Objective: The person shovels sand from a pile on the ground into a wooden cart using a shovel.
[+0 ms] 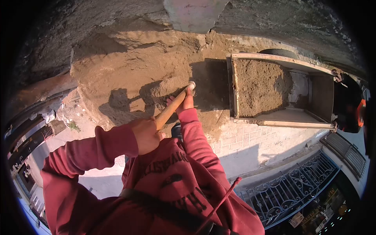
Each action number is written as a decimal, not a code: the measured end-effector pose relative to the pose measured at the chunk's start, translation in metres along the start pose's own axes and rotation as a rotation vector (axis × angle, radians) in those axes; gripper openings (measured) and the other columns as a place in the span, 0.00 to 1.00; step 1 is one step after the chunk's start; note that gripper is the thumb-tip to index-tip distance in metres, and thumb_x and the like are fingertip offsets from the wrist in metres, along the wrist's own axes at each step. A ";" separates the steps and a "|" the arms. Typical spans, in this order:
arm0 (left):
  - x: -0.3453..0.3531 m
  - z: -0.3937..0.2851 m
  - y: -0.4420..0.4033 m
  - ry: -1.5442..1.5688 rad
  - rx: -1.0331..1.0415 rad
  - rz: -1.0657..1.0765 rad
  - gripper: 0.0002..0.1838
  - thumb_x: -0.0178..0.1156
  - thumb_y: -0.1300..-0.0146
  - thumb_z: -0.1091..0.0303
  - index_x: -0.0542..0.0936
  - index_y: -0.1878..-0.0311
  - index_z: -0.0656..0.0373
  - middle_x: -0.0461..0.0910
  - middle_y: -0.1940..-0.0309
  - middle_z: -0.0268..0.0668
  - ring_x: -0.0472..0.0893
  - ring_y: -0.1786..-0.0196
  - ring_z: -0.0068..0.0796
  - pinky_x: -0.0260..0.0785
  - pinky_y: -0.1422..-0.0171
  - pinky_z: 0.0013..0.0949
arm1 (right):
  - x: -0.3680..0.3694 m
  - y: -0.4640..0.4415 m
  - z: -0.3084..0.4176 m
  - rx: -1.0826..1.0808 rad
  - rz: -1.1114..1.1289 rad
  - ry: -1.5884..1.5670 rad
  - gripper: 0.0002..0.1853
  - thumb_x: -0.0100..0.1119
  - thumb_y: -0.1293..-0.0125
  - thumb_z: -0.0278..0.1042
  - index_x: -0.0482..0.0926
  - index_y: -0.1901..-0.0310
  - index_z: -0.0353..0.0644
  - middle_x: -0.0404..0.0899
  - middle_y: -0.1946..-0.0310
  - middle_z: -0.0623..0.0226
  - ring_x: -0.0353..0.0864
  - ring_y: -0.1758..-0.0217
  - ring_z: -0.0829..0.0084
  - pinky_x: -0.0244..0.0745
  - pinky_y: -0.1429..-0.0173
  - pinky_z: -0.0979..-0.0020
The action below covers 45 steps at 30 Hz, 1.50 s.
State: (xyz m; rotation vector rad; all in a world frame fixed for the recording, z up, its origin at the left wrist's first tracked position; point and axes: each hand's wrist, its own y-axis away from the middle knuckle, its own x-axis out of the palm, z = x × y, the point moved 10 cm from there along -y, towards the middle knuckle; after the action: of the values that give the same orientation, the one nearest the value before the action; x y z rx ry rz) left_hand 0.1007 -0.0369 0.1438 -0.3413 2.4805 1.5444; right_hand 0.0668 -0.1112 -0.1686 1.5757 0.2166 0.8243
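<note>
Both of my hands are closed on a thick wooden handle (171,110) that slants across the view. My left hand (145,135) wraps round its lower part, near my chest. My right hand (185,103) holds it close to its pale rounded upper end. The tool's head cannot be made out. Beyond my hands lies a heap of brown sand (137,58), with shadows across it. To the right of the heap, a long box-shaped cart (274,123) holds sand (260,88) in its nearer part.
A person in dark clothes (349,102) stands at the cart's far end, with hands at its two handles. A rough wall (270,19) runs along the top. Pale paving (239,141) and a blue metal railing (290,186) lie at the lower right.
</note>
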 end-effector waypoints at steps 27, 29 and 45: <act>0.045 -0.114 -0.148 0.253 0.771 -0.773 0.12 0.53 0.39 0.70 0.75 0.52 0.59 0.82 0.77 0.48 0.84 0.71 0.48 0.75 0.64 0.47 | 0.043 0.487 0.332 -1.717 -0.119 0.456 0.12 0.52 0.35 0.43 0.71 0.61 0.41 0.72 0.73 0.62 0.73 0.69 0.64 0.73 0.62 0.63; 0.045 -0.052 -0.179 0.162 0.629 -0.808 0.11 0.54 0.40 0.69 0.76 0.54 0.58 0.83 0.76 0.46 0.84 0.70 0.46 0.76 0.65 0.46 | 0.055 0.408 0.306 -1.701 -0.130 0.453 0.14 0.51 0.33 0.44 0.70 0.57 0.41 0.75 0.71 0.60 0.76 0.68 0.62 0.75 0.62 0.61; 0.218 0.417 -0.210 0.161 -0.280 -0.222 0.20 0.62 0.41 0.59 0.81 0.46 0.54 0.84 0.55 0.43 0.84 0.53 0.44 0.75 0.49 0.43 | -0.159 0.040 -0.187 -0.326 -0.265 0.930 0.16 0.54 0.30 0.42 0.71 0.49 0.40 0.80 0.62 0.59 0.84 0.70 0.65 0.81 0.72 0.66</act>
State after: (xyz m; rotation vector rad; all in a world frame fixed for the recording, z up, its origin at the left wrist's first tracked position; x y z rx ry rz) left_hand -0.0253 0.2293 -0.2792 -0.7853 2.2403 1.8293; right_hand -0.1756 -0.0635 -0.1989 0.7472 0.8871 1.2568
